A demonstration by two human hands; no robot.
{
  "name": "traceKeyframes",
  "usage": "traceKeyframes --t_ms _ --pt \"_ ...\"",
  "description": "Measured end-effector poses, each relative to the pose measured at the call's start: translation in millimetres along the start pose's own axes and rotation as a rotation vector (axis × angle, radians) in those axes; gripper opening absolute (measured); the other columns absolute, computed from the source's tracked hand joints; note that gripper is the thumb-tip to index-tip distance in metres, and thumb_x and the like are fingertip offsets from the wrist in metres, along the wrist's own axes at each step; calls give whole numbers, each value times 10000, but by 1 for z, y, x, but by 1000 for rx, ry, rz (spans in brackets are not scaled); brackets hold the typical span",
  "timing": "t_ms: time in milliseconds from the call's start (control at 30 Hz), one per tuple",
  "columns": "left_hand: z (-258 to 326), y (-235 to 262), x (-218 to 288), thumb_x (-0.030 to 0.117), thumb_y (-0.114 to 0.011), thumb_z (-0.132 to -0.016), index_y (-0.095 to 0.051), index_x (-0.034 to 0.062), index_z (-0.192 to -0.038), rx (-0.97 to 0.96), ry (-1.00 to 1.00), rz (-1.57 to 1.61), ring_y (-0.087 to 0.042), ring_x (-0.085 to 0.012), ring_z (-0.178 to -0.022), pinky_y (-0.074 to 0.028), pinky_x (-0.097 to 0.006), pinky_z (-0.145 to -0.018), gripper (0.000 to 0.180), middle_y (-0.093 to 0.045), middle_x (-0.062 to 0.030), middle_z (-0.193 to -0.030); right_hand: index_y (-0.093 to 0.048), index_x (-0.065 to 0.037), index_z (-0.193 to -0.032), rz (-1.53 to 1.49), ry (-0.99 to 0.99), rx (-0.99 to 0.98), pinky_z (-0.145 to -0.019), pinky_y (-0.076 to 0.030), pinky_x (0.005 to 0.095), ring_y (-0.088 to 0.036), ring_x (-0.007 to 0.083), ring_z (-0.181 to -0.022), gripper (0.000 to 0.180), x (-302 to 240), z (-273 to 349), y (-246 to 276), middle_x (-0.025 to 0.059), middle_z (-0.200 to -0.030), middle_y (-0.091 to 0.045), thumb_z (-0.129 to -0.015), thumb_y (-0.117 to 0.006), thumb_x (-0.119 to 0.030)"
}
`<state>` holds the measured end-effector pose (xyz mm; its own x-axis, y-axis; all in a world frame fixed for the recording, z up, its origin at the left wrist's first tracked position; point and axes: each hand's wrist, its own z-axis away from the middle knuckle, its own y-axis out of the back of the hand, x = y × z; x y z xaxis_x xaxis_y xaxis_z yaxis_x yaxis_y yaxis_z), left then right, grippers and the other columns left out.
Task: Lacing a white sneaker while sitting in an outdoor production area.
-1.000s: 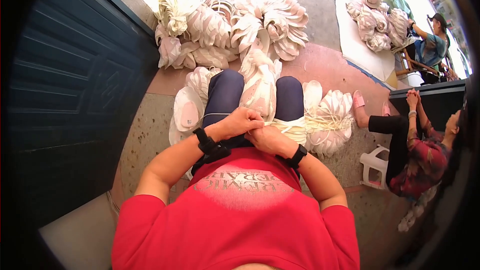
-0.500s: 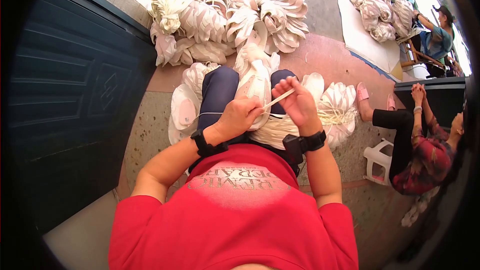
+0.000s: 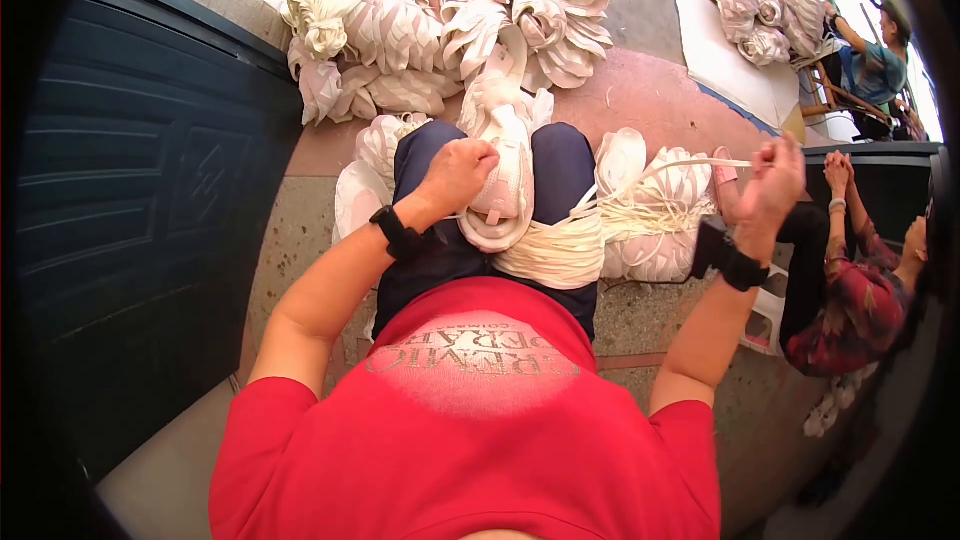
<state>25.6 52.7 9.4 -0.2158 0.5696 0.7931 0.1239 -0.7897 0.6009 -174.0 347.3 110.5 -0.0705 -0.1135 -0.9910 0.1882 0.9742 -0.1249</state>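
Observation:
Between my thighs rests a white and pink shoe upper, its rounded end toward me. My left hand is curled closed beside its left edge; whatever is in the fingers is hidden. Far out to the right, my right hand pinches a cream shoelace, which stretches back left toward my right leg. A thick bundle of cream laces lies over my right thigh, and more loose strands spread beside it.
Bundled pale uppers and a ring-shaped stack lie ahead. A dark blue panelled door stands left. At right, a person sits with clasped hands on a white stool; another person sits farther off.
My right hand has swung far right, drawing the lace out. My left hand has shifted slightly left and up, off the lace that ran between both hands.

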Motion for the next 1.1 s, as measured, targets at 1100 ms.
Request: traceKeyframes --t_ms 1100 --pt "-49 -32 -15 229 -633 -662 -656 69 -733 79 303 -156 -616 -246 -681 -479 -331 -622 176 -630 -110 -706 -629 -28 -730 903 184 -843 -671 -454 384 -572 318 -738 146 156 128 -119 164 -768 -576 -725 -551 -151"
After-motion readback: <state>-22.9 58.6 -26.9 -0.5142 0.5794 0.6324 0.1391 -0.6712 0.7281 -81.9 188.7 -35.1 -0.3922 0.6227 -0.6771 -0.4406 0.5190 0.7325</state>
